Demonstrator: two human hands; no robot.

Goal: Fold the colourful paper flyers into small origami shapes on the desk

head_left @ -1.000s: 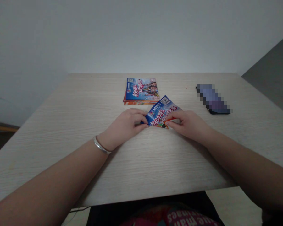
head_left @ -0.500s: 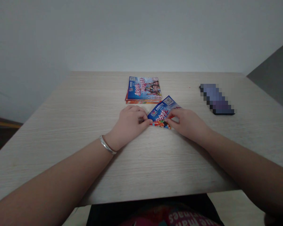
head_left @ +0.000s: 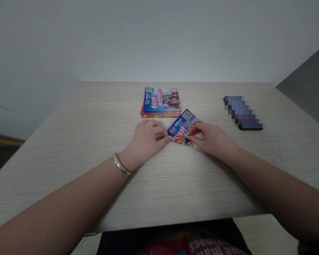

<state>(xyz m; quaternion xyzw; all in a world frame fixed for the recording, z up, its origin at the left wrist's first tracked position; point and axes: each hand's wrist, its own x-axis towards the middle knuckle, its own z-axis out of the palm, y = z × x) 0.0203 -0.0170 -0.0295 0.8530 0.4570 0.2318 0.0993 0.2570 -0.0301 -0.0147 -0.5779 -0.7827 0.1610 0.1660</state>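
A blue printed leaflet (head_left: 181, 124) with a QR code lies at an angle on the table, its near edge folded up to show an orange, colourful strip. My left hand (head_left: 149, 140), with a silver bangle on the wrist, pinches the leaflet's left corner between thumb and forefinger. On the near folded edge, the thumb and forefinger of my right hand (head_left: 208, 138) are closed in a pinch. Part of the leaflet's right side is hidden under that hand. Just beyond my left hand sits a stack of similar leaflets (head_left: 162, 101), slightly uneven at its near side.
A phone (head_left: 243, 112) with a blurred-out screen lies at the right of the pale wood-grain table (head_left: 154, 191). Behind the table's far edge rises a white wall (head_left: 159, 42). The near edge is close to my lap.
Along the fold, my right hand has shifted very slightly, and a little more of the folded strip shows. My left hand stays at the corner. The whole view has moved slightly.
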